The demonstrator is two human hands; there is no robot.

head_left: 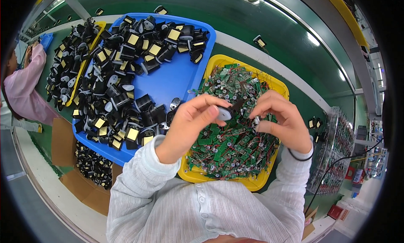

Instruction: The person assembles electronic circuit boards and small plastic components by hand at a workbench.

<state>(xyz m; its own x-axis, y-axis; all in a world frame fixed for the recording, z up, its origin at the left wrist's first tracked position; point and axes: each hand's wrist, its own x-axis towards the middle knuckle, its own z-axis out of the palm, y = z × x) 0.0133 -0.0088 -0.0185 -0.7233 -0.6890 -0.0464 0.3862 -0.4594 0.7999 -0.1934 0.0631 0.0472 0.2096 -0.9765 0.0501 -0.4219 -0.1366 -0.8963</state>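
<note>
Between the thumb and fingers of my left hand [195, 121] is a small black plastic housing with a grey oval end [224, 113]. Facing it, my right hand [280, 119] pinches a small circuit board part [256, 122], mostly hidden by the fingertips. Both hands hover over a yellow tray [246, 185] heaped with green circuit boards [219, 146] that have thin red and black wires. To the left, a blue tray [162, 87] holds many black housings [120, 98], some bearing cream square pads.
A cardboard box [86, 190] of similar parts stands at the lower left. Another yellow tray [72, 101] of housings lies beyond the blue one. Clear plastic racks [332, 150] stand at the right, with a black cable [336, 161] nearby. A co-worker in pink [29, 83] sits at far left.
</note>
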